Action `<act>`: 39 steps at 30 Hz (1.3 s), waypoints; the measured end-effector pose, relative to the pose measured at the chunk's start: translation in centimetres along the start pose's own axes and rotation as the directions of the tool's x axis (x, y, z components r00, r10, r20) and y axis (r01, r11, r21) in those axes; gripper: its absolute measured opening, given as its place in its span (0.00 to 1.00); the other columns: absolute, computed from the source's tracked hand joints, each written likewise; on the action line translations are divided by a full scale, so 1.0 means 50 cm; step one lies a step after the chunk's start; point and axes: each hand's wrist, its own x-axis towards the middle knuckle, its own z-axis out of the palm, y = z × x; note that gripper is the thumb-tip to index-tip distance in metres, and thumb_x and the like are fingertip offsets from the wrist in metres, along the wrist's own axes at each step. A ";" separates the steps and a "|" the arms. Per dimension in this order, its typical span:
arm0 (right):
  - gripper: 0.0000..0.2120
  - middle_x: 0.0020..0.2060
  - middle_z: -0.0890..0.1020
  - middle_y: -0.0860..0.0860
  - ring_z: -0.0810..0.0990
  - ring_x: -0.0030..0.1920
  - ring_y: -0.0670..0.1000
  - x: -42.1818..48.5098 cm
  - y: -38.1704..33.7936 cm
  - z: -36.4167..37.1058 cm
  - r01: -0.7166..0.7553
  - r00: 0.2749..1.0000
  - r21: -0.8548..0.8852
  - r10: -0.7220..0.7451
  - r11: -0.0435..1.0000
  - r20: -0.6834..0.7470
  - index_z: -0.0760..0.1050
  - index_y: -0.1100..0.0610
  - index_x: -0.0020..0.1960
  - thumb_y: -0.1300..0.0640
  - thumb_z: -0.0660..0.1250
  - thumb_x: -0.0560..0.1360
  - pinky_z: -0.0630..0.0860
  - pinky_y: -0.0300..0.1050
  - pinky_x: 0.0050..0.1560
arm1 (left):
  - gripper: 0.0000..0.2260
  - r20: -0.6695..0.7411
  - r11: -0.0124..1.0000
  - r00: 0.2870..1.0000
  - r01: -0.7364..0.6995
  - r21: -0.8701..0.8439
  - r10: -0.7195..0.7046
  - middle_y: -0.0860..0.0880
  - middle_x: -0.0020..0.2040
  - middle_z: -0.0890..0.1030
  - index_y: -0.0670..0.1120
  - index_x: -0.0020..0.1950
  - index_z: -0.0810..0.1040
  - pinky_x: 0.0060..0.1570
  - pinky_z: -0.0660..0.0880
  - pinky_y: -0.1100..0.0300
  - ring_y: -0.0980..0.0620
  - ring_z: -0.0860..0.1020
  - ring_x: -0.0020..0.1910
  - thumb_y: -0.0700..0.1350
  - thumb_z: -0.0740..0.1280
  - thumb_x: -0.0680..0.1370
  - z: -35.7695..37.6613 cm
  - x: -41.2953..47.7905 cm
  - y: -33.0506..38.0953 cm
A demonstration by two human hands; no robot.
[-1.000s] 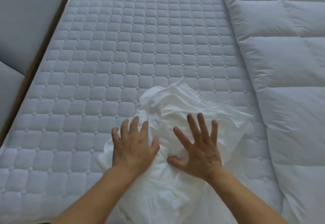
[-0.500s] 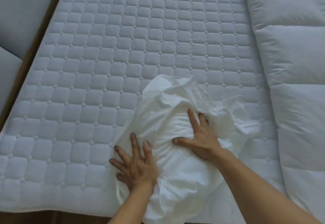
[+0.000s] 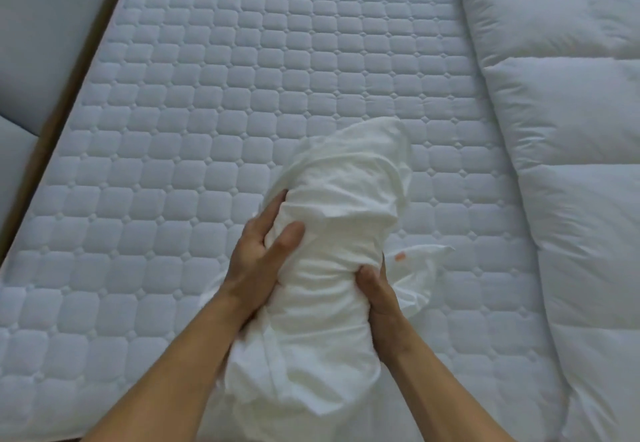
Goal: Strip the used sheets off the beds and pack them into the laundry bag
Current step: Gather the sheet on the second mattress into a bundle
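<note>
A white sheet (image 3: pixel 332 268) is gathered into a long, wrinkled bundle that stands up from the near part of the quilted mattress (image 3: pixel 242 77). Both hands grip this bundle from opposite sides, so they are apart with the cloth between them. The left hand (image 3: pixel 258 254) presses on the left side of the bundle; its thumb lies across the front of the cloth and its fingers go up along the side and partly behind it. The right hand (image 3: pixel 375 291) squeezes the right side a little lower, with the thumb in front and the other fingers hidden in the folds. The top of the bundle leans away from the person, toward the middle of the mattress. A loose corner of the sheet spreads out on the mattress just to the right of the right hand, and a small orange-pink mark (image 3: pixel 400 256) shows on it. The lower end of the bundle hangs between the two bare forearms. A thick white duvet (image 3: pixel 571 129) lies along the right side of the mattress, touching its edge. To the left of the mattress there is a narrow brown wooden strip (image 3: pixel 59 112), and beyond it a pale padded surface (image 3: pixel 38 36).
</note>
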 end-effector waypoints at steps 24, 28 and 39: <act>0.48 0.80 0.38 0.40 0.33 0.80 0.51 0.114 -0.092 -0.071 -0.082 0.992 -0.994 0.091 -0.068 -0.088 0.37 0.23 0.73 0.14 0.49 0.57 0.44 0.76 0.73 | 0.48 0.117 0.617 0.985 -0.168 0.769 0.123 0.49 0.81 0.35 0.52 0.79 0.34 0.76 0.34 0.50 0.51 0.33 0.79 0.80 0.33 0.67 0.028 -0.071 -0.188; 0.60 0.79 0.32 0.42 0.32 0.79 0.50 0.128 -0.096 -0.072 -0.198 0.976 -0.980 0.102 0.022 -0.195 0.39 0.27 0.76 0.10 0.51 0.47 0.47 0.71 0.76 | 0.45 -0.155 0.700 0.963 0.267 0.662 -0.221 0.53 0.80 0.32 0.71 0.76 0.36 0.72 0.44 0.30 0.44 0.29 0.77 0.81 0.29 0.59 0.034 -0.099 -0.197; 0.66 0.79 0.56 0.45 0.59 0.77 0.50 0.096 -0.113 -0.067 -0.288 0.943 -0.877 0.275 0.385 -0.189 0.46 0.34 0.80 0.23 0.75 0.49 0.60 0.51 0.76 | 0.50 -0.088 0.873 0.938 0.344 0.347 -0.335 0.50 0.81 0.49 0.69 0.77 0.54 0.76 0.51 0.44 0.44 0.48 0.79 0.82 0.54 0.55 -0.002 -0.059 -0.183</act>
